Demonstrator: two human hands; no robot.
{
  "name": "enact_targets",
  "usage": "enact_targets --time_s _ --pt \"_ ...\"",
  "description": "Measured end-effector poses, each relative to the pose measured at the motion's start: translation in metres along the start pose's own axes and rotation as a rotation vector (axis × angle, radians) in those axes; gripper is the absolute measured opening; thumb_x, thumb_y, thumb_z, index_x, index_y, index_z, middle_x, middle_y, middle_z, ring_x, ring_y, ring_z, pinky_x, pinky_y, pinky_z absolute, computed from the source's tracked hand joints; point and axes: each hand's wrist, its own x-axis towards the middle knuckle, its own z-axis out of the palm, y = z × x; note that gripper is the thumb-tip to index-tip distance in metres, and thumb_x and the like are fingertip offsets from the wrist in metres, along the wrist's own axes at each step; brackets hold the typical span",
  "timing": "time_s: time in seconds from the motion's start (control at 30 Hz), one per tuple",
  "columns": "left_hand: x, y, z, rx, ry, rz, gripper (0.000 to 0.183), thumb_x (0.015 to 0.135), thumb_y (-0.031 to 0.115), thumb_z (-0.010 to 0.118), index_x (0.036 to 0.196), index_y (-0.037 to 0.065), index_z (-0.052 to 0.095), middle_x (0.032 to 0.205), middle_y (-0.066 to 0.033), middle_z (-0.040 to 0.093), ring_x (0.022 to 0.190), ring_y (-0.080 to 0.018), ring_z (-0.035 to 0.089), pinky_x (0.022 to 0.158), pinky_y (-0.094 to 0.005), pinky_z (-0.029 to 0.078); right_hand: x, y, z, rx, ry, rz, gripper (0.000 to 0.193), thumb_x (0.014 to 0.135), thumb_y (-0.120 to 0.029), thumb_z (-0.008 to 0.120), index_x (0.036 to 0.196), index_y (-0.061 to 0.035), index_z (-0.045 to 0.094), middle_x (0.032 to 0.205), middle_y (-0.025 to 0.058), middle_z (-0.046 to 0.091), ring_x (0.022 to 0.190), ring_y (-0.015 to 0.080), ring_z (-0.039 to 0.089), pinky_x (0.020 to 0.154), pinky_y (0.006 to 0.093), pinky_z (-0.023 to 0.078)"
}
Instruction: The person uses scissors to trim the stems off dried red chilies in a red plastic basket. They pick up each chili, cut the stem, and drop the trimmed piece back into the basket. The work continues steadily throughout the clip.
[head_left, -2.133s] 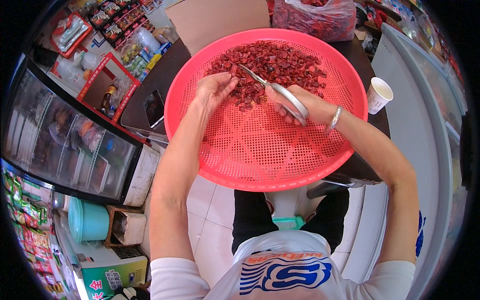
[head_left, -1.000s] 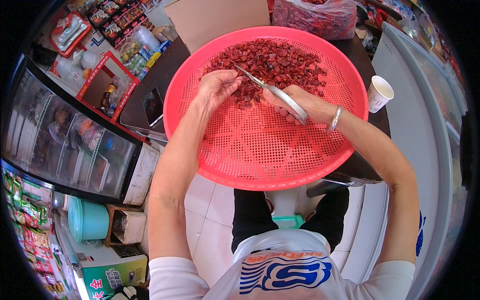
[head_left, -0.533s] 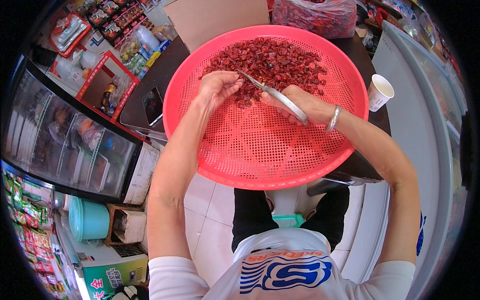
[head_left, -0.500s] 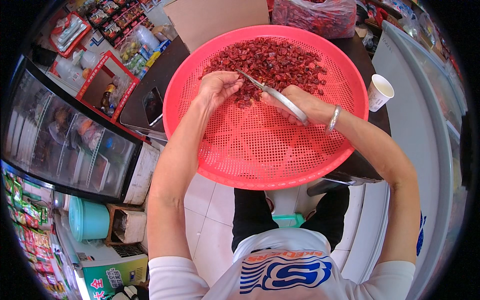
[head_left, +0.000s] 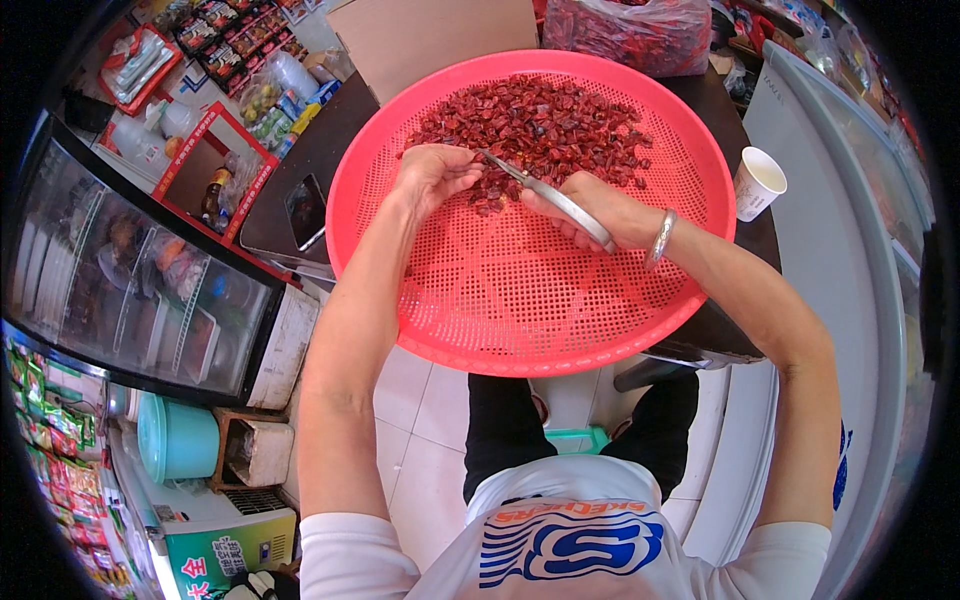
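A large round red perforated tray [head_left: 520,310] lies in front of me, with a heap of cut dried red chilli pieces [head_left: 540,125] on its far half. My right hand [head_left: 590,205] grips a pair of metal scissors [head_left: 545,192] whose blades point up-left toward the heap's near edge. My left hand [head_left: 435,172] is curled at the blade tips, its fingers pinching a small red chilli piece. A metal bangle [head_left: 658,238] sits on my right wrist.
A white paper cup [head_left: 757,183] stands right of the tray. A clear bag of red chillies [head_left: 630,28] and a cardboard sheet [head_left: 430,35] lie beyond it. A phone [head_left: 305,210] rests on the dark counter at left, next to a glass display case [head_left: 130,290].
The scissors and both hands have stayed at the heap's near edge. The blades, slightly apart earlier, are closer together now. My left fingers have shifted a little at the tips.
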Motion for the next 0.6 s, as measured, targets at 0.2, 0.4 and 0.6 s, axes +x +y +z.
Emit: enact_targets --time_s 0.2,0.4,0.6 --pt "-0.006 0.01 -0.003 0.038 0.119 0.121 0.012 0.083 0.003 0.06 0.088 -0.008 0.059 0.08 -0.018 0.063 0.069 -0.0234 0.064 0.057 -0.0292 0.057 0.005 0.003 0.001 0.046 0.033 0.022 0.059 0.083 -0.059 0.057 0.051 -0.0106 0.046 0.041 0.0002 0.042 0.03 0.0095 0.04 0.03 0.0231 0.03" --pt "-0.014 0.017 -0.014 0.369 0.143 0.167 0.014 0.085 0.011 0.061 0.09 -0.002 0.063 0.078 -0.0111 0.065 0.063 -0.0165 0.063 0.055 -0.0268 0.053 -0.001 -0.001 0.001 0.022 0.052 -0.004 0.058 0.081 -0.057 0.06 0.05 -0.0105 0.046 0.04 -0.0003 0.042 0.03 0.0091 0.041 0.03 0.0225 0.03" --pt "-0.024 0.021 -0.021 1.117 0.055 0.053 0.015 0.076 0.012 0.072 0.08 0.0 0.065 0.066 -0.0077 0.064 0.056 -0.0153 0.061 0.049 -0.0273 0.049 -0.001 -0.004 0.003 -0.083 0.056 0.012 0.058 0.081 -0.057 0.061 0.049 -0.0103 0.048 0.04 -0.0008 0.041 0.03 0.0084 0.039 0.03 0.0221 0.029"
